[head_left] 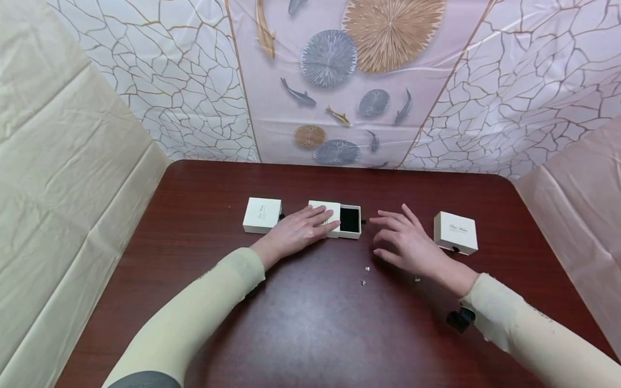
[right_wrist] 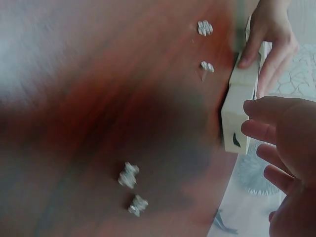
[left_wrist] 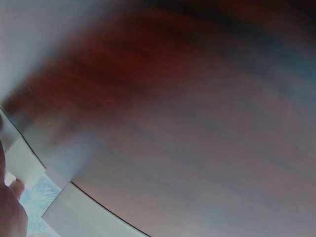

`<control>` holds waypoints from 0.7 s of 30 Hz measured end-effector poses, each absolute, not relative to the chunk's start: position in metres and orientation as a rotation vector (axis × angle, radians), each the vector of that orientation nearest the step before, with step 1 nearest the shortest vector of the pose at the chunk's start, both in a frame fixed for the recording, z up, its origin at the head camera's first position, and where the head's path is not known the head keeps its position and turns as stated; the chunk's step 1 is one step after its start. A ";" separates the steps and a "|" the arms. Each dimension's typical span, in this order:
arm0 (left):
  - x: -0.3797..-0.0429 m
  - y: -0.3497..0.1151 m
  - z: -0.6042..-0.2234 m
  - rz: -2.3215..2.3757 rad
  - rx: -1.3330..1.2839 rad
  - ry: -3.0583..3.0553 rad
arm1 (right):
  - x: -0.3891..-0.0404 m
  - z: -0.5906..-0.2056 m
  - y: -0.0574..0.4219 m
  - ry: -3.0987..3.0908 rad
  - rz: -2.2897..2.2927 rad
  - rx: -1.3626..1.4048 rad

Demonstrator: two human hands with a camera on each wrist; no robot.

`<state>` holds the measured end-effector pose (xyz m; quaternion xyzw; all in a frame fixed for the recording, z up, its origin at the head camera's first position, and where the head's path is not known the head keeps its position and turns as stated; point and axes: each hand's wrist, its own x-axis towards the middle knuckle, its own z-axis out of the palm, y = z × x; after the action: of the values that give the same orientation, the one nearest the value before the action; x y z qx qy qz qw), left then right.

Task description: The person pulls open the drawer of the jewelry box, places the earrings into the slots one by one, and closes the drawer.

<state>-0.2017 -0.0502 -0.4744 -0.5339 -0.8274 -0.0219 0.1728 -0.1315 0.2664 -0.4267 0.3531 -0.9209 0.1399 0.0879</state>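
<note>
A white drawer-style jewelry box lies at the table's middle, its drawer pulled partway out to the right and showing a black lining. My left hand holds the sleeve of the box, fingers across the top and thumb at its near side in the right wrist view. Just right of the drawer's dark pull tab, my right hand hovers with spread, loosely bent fingers and nothing in them. Several small silvery studs, flower-like in shape, lie on the table in front of the box and under the right hand.
One closed white box sits beside my left wrist, another beyond my right hand; both have dark tabs. The dark red table meets a patterned curtain at the back, with pale cloth walls at both sides.
</note>
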 end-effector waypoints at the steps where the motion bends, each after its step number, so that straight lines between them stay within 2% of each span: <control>1: -0.202 -0.050 -0.474 -0.063 -1.514 -2.348 | -0.129 -0.428 0.266 -2.737 0.419 1.054; 21: -0.202 -0.051 -0.475 -0.073 -1.514 -2.342 | -0.100 -0.456 0.259 -2.631 0.439 1.136</control>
<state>-0.2019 -0.0505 -0.4750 -0.5342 -0.8267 -0.0257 0.1749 -0.0996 0.2594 -0.4559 0.3890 -0.9008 0.1503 0.1211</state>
